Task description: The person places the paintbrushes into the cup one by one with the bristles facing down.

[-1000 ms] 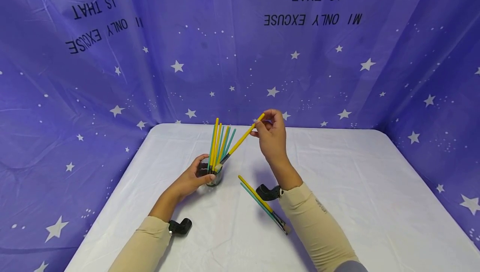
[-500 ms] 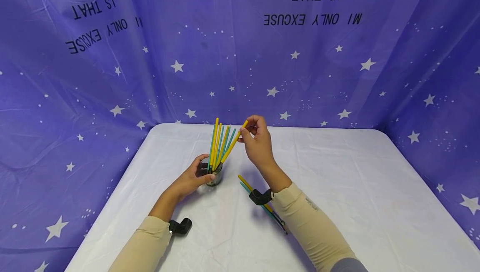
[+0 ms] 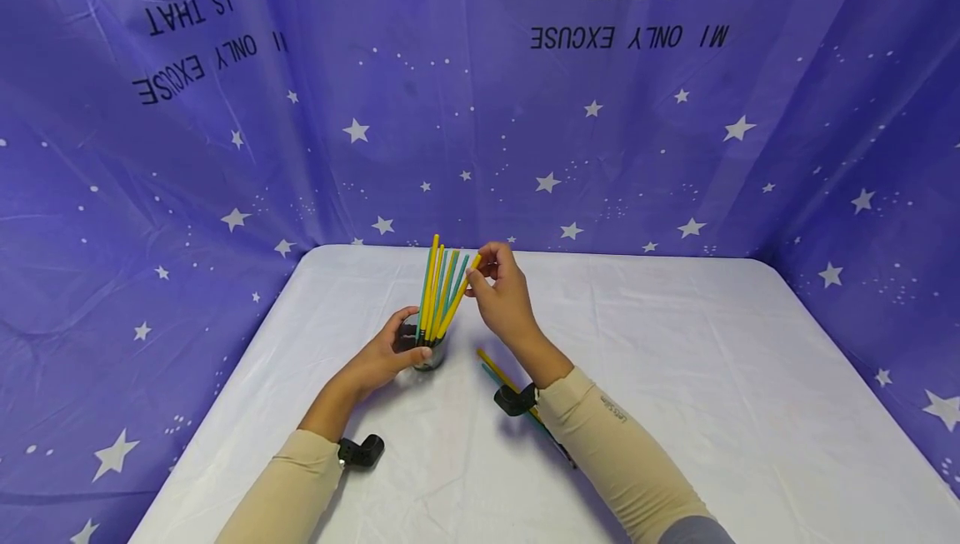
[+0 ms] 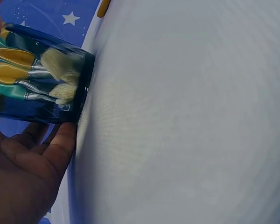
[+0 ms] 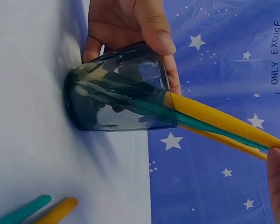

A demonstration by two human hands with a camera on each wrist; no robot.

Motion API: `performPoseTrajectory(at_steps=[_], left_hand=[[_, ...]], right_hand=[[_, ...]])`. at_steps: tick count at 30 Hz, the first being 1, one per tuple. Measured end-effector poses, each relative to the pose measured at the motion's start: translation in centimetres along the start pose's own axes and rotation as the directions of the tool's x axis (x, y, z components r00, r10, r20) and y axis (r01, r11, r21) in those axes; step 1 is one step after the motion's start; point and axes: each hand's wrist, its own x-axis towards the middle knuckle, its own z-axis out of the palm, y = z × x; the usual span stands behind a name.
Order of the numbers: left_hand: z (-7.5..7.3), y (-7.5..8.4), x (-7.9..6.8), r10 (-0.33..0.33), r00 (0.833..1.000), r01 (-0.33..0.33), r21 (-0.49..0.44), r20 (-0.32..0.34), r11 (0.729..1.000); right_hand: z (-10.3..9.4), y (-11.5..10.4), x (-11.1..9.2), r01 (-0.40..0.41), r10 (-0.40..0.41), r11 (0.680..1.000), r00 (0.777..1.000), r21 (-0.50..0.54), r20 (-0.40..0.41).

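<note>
A dark tinted glass (image 5: 144, 114) stands on the table, holding several yellow and teal paintbrushes (image 3: 428, 286), bristles down. My left hand (image 3: 382, 358) curls round the glass from the left, thumb near its rim. Between thumb and fingers my right hand (image 3: 505, 294) pinches the upper end of a yellow paintbrush (image 5: 214, 113), which leans to the right with its lower part inside the glass. Through the glass wall the left wrist view shows pale bristles (image 4: 60, 65) near the bottom.
One yellow brush (image 3: 492, 363) and one teal brush (image 3: 491, 374) lie on the white-covered table (image 3: 675, 361), partly hidden under my right wrist and its camera (image 3: 515, 400). A purple starry curtain (image 3: 480, 111) surrounds the table's back and sides.
My right hand has moved left and down, bringing the yellow paintbrush from above the rim into the glass. My left hand keeps its hold on the glass.
</note>
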Motion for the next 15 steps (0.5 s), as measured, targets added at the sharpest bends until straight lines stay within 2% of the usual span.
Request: performPoseTrajectory(at_steps=[15], left_hand=[[0.04, 0.15, -0.08, -0.003, 1.0, 0.003, 0.014, -0.006, 1.0]], right_hand=[[-0.52, 0.66, -0.63, -0.02, 0.02, 0.997, 1.0, -0.074, 0.0]])
